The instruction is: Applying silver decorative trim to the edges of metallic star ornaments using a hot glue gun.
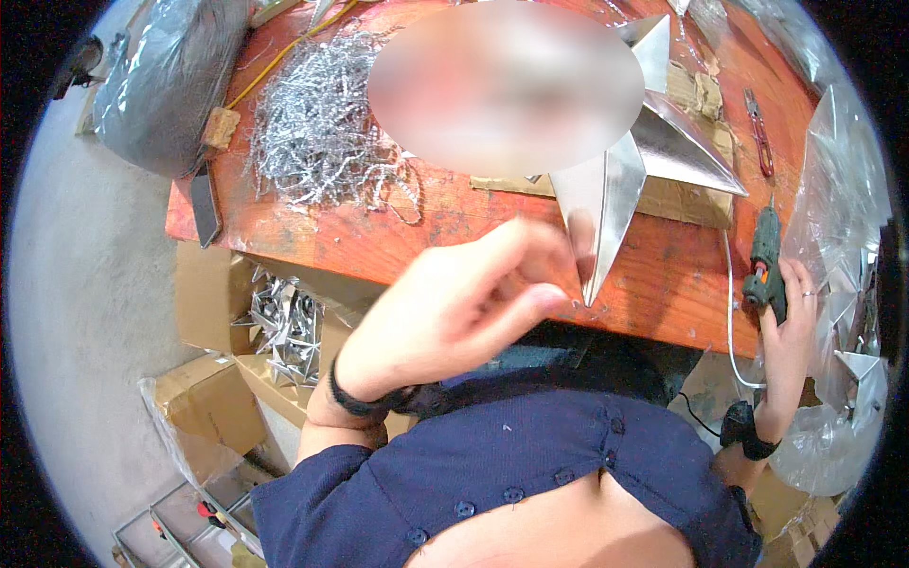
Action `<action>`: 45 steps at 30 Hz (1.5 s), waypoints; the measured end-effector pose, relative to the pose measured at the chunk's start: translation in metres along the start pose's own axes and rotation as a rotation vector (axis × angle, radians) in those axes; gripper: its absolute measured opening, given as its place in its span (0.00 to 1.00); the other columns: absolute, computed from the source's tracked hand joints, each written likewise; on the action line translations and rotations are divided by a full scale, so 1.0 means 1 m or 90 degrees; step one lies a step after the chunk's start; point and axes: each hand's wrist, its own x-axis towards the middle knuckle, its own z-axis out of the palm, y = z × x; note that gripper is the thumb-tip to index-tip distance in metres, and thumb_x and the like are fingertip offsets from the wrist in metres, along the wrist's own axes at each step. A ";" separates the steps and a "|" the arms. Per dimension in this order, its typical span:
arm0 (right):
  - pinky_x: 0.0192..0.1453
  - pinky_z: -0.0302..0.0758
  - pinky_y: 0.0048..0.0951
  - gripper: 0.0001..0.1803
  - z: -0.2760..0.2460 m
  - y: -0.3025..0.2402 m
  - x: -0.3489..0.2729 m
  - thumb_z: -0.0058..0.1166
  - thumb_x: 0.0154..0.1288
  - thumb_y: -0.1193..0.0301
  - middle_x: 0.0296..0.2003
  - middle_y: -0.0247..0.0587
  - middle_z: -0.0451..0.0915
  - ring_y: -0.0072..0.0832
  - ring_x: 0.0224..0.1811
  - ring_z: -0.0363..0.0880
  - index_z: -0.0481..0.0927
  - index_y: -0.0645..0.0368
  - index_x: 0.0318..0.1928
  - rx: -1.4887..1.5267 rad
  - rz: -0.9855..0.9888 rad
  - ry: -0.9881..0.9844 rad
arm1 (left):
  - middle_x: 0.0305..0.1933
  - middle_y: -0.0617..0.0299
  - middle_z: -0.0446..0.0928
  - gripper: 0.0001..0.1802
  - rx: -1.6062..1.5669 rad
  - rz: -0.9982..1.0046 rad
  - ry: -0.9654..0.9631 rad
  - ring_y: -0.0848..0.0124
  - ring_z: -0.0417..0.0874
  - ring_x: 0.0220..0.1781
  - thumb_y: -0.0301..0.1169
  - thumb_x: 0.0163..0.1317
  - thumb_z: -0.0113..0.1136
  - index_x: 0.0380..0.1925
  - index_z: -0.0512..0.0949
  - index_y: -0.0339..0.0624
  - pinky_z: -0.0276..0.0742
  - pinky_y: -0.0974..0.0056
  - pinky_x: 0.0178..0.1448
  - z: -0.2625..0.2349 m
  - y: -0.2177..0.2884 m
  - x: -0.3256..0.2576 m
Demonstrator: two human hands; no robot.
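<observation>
At the frame's centre the left hand (453, 295) was held, fingers loosely curled, thumb parted, beside the silver star (606, 194); at right the glue gun (765, 244) was gripped by the right hand (793, 324).

On the table (350, 244), a tinsel heap (317, 123) lies toward the left edge, the star (614, 194) to its right. Near the right edge, pliers (762, 142) lie behind a glue gun (763, 241).
</observation>
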 end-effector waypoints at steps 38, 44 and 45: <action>0.20 0.50 0.14 0.17 -0.085 -0.194 0.063 0.47 0.67 0.58 0.16 0.23 0.65 0.10 0.16 0.56 0.75 0.61 0.35 0.996 -0.191 -0.518 | 0.22 0.70 0.71 0.04 0.353 0.269 0.280 0.84 0.65 0.24 0.23 0.56 0.59 0.31 0.79 0.36 0.59 0.76 0.28 -0.053 0.112 0.002; 0.21 0.53 0.14 0.15 -0.076 -0.139 0.037 0.50 0.64 0.63 0.20 0.29 0.73 0.09 0.18 0.60 0.75 0.62 0.27 0.866 -0.068 -0.255 | 0.24 0.65 0.73 0.04 0.388 0.225 0.081 0.80 0.73 0.26 0.22 0.53 0.61 0.30 0.79 0.35 0.67 0.76 0.30 -0.051 0.081 0.028; 0.22 0.53 0.14 0.14 -0.074 -0.134 0.034 0.50 0.63 0.65 0.20 0.30 0.74 0.10 0.19 0.60 0.75 0.62 0.26 0.830 -0.029 -0.231 | 0.24 0.65 0.73 0.04 0.381 0.224 0.070 0.80 0.73 0.26 0.22 0.53 0.61 0.30 0.79 0.35 0.67 0.76 0.30 -0.046 0.077 0.034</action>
